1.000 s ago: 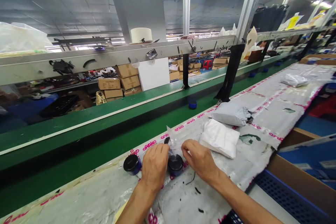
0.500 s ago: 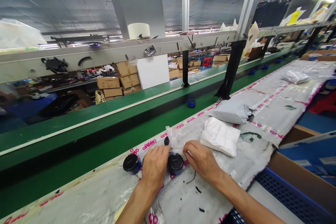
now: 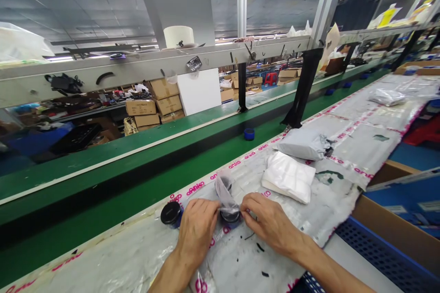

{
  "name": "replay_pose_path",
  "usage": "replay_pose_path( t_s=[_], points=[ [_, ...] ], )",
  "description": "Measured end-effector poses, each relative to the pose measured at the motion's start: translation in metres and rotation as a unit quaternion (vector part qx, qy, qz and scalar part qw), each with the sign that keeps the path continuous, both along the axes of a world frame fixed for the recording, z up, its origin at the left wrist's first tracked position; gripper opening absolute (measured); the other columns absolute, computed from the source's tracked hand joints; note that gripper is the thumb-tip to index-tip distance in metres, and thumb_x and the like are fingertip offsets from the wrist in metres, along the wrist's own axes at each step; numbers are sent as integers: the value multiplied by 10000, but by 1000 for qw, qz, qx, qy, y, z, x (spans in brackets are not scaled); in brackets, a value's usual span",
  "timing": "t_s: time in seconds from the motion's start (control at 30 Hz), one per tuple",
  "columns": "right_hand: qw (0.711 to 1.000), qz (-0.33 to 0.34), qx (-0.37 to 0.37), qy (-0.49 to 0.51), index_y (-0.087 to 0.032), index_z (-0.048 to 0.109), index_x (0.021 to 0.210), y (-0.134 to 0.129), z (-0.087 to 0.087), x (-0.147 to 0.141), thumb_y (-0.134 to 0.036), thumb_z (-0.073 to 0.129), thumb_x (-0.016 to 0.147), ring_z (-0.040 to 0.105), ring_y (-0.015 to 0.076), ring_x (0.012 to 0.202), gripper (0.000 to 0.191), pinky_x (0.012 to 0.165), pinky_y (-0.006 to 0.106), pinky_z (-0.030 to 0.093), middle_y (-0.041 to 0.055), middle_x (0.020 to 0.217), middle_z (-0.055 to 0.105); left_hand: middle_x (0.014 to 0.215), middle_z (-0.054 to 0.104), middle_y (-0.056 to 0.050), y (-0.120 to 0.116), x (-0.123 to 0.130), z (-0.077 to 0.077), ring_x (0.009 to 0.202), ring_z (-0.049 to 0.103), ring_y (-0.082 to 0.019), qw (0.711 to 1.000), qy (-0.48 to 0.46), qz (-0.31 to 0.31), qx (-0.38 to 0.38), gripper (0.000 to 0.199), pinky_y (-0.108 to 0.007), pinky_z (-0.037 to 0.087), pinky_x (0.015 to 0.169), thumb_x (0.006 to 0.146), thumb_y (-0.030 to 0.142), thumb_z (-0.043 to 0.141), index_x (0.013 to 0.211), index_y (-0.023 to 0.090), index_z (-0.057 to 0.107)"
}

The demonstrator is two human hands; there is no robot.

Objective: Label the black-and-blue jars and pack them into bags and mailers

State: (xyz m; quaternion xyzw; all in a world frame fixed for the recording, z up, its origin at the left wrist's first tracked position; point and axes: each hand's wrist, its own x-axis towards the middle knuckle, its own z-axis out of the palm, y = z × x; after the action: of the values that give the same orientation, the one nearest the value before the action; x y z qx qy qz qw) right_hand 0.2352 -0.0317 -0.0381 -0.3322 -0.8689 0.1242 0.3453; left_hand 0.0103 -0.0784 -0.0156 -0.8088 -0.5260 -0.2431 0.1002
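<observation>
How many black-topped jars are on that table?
3 in view: one jar left of the left hand, another jar between that hand and the right hand, partly under film, and what seems a third jar just beyond, mostly covered. The left hand may hide more.

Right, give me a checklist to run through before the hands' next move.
1. Plastic film held at both sides: ok; left hand and right hand pinch opposite sides.
2. Round container in full view: not ok; the film overlaps its top.
3. Round container upright: ok.
4. Left hand clear of the black-lidded container: cannot tell; they meet closely in this view.
5. Right hand clear of the white bundle: ok; there is a gap.
6. Worktop free of scraps: not ok; dark scraps lie on it.
</observation>
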Motion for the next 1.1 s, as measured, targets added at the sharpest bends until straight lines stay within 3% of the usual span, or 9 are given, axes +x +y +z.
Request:
replay_pose_path(
  t_s=[0.3, 0.37, 0.43, 0.53, 0.6, 0.73, 0.9, 1.1],
  points=[
    [997, -4, 71, -2, -214, 625, 932, -7, 8, 1, -84, 528, 933, 643, 219, 863, 162, 758, 356, 529, 57, 958, 677, 837, 685, -9, -4, 4, 5, 807, 634, -212, 1000, -17, -26, 3, 210, -403, 505, 860, 899, 39, 535, 891, 223, 635],
    [997, -20, 33, 69, -216, 625, 922, -7, 11, -4, -98, 538, 926, 646, 221, 934, 147, 796, 352, 535, 67, 1026, 675, 893, 701, -19, -5, 7, 7, 838, 650, -215, 999, -47, -11, 7, 178, -377, 518, 812, 903, 67, 539, 901, 227, 619],
    [988, -33, -34, 147, -220, 619, 888, -4, 15, -10, -111, 552, 910, 654, 203, 928, 130, 742, 306, 539, 58, 1034, 676, 956, 712, -33, -4, 11, 9, 879, 668, -220, 997, -80, 18, 12, 166, -363, 531, 785, 898, 87, 541, 960, 227, 607],
    [973, -38, -115, 197, -225, 618, 855, 1, 19, -20, -124, 553, 899, 644, 159, 734, 128, 598, 257, 502, 10, 874, 680, 1050, 717, -56, -1, 19, 12, 915, 687, -236, 992, -110, 57, 17, 280, -368, 555, 783, 856, 152, 611, 1126, 223, 580],
    [973, -33, -126, 193, -227, 627, 859, 2, 20, -24, -130, 560, 900, 622, 147, 653, 125, 580, 255, 488, -15, 789, 670, 1030, 724, -50, 3, 24, 14, 874, 697, -243, 991, -111, 77, 21, 325, -365, 558, 742, 824, 222, 683, 1133, 226, 582],
    [985, -24, -48, 166, -223, 606, 859, 2, 17, -26, -124, 544, 925, 626, 152, 667, 134, 614, 266, 489, -6, 787, 667, 797, 710, 7, 13, 28, 17, 720, 684, -209, 988, -92, 112, 43, 50, -327, 507, 661, 888, 230, 655, 905, 233, 607],
    [980, -94, 159, 67, -209, 581, 910, 7, 9, -22, -64, 488, 940, 639, 207, 772, 175, 699, 331, 498, 42, 823, 669, 783, 711, -7, 18, 24, 16, 744, 677, -212, 992, -13, 97, 77, 126, -350, 453, 710, 960, 154, 551, 884, 221, 625],
    [978, -93, 185, 6, -213, 619, 1021, 20, -5, -21, -37, 473, 956, 657, 218, 803, 238, 711, 340, 498, 48, 863, 693, 791, 677, -35, 17, 18, 8, 737, 638, -236, 986, 101, 92, 94, 193, -376, 441, 717, 909, 43, 525, 869, 202, 627]
  ],
)
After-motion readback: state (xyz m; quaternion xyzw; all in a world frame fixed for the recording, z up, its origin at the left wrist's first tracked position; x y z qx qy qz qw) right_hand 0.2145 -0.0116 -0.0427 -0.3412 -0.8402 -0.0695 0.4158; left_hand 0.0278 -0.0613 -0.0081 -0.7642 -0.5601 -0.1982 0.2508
